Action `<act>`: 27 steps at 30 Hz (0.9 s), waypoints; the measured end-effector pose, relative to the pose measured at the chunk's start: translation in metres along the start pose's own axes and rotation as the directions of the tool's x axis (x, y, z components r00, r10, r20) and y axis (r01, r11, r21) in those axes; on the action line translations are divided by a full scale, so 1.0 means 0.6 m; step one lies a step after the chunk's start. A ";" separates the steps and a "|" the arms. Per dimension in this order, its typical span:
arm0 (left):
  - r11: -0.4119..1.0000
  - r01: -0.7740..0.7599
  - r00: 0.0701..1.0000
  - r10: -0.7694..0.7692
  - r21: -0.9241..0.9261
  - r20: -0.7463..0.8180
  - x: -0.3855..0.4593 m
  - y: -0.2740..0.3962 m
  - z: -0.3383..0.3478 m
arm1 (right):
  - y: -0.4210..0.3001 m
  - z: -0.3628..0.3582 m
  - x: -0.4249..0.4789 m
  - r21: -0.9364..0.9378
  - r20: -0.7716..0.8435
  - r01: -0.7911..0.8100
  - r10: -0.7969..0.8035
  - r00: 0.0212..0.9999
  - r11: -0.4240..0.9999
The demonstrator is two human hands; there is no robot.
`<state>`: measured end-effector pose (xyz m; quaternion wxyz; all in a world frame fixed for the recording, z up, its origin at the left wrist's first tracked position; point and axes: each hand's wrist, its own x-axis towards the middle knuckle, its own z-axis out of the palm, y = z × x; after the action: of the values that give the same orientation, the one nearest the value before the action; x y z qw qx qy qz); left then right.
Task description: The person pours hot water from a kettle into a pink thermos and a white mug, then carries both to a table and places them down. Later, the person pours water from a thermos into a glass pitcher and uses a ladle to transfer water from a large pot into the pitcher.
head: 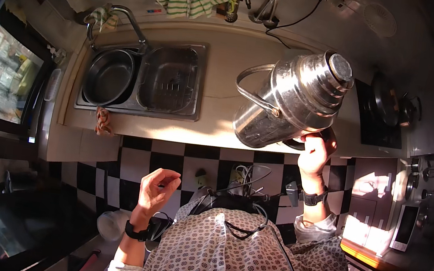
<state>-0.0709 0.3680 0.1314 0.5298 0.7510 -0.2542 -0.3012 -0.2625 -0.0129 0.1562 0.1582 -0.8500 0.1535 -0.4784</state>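
Observation:
My right hand (315,152) is closed around the side handle of a large stainless steel vacuum flask (287,99) over the counter's front edge. The flask leans, its stopper (340,67) towards the upper right and its base to the lower left; whether the base touches the counter I cannot tell. A metal carrying handle (248,82) sticks out to its left. Low in front of my body, my left hand (158,191) is raised with curled fingers and holds nothing; a small gap shows between thumb and fingertips.
On the left, a double sink (201,84) holds a dark round pan (109,76) under a curved faucet (128,15). An orange cloth (103,120) hangs at the counter edge (216,139). To the right stand a wok (384,98) and a kettle (409,109) by a black cooktop (381,136). A power cord runs behind the flask.

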 end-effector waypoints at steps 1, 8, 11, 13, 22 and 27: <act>1.000 0.012 1.000 -0.012 -0.005 -0.023 -0.007 -0.001 -0.003 | 0.005 0.020 0.002 0.133 0.005 -0.037 0.037 0.999 0.990; 0.996 0.014 0.979 0.003 0.085 -0.201 -0.064 -0.023 0.011 | 0.037 0.126 -0.009 0.564 0.212 -0.603 0.607 0.766 0.564; 0.983 -0.020 0.979 0.057 0.185 -0.194 -0.068 -0.024 0.025 | 0.068 0.150 -0.023 0.604 0.261 -0.630 0.626 0.735 0.488; 0.974 -0.023 0.979 0.067 0.223 -0.191 -0.065 -0.011 0.035 | 0.078 0.160 -0.026 0.622 0.292 -0.632 0.612 0.735 0.463; 0.969 -0.015 0.983 0.059 0.245 -0.172 -0.050 0.022 0.050 | 0.104 0.187 -0.051 0.677 0.327 -0.620 0.593 0.736 0.396; 0.975 -0.055 0.987 0.085 0.217 -0.133 -0.025 0.033 0.056 | 0.116 0.196 -0.060 0.683 0.303 -0.599 0.584 0.753 0.419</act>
<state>-0.1066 0.3508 0.1444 0.4734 0.8134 -0.2732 -0.1994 -0.1868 -0.0463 0.0418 0.6503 -0.6017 0.2305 -0.4023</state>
